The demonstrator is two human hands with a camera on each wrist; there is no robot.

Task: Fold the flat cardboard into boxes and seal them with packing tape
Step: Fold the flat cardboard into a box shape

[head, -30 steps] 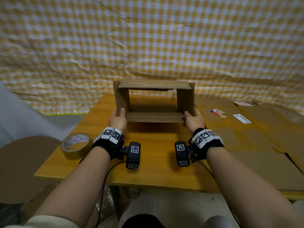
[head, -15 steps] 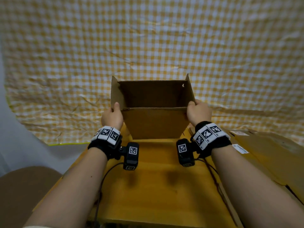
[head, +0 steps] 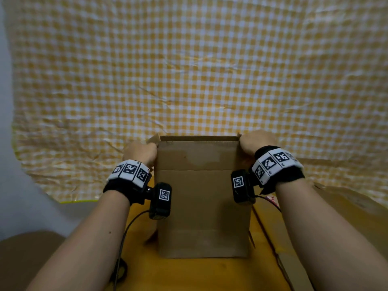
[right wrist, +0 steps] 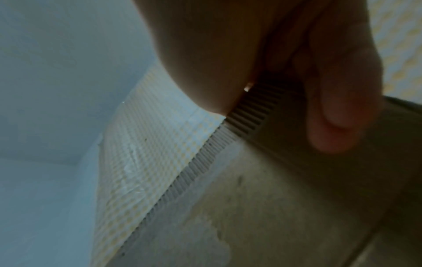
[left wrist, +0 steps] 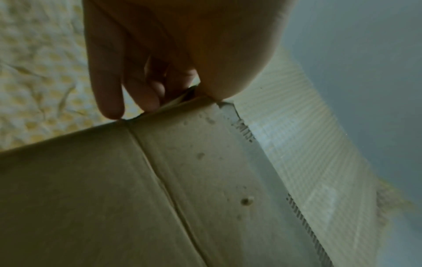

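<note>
A brown cardboard box [head: 201, 198] stands upright on the wooden table [head: 189, 274], its near wall facing me. My left hand [head: 142, 153] grips the top left corner, fingers curled over the edge. My right hand [head: 255, 142] grips the top right corner the same way. In the left wrist view the thumb and fingers [left wrist: 107, 94] pinch the cardboard box [left wrist: 114, 189] at its top edge. In the right wrist view a finger [right wrist: 338, 115] lies on the side wall of the cardboard box [right wrist: 262, 207], thumb on the corrugated rim. The tape roll is out of view.
Flat cardboard sheets [head: 346, 223] lie on the table to the right of the box. A yellow checked cloth [head: 189, 70] hangs close behind. A brown round surface [head: 27, 257] sits low at the left. Cables hang from both wrist cameras.
Both hands tipped the box from lying with its opening toward me to standing on end, lifting and drawing it closer. My view rose, and the tape roll left the frame.
</note>
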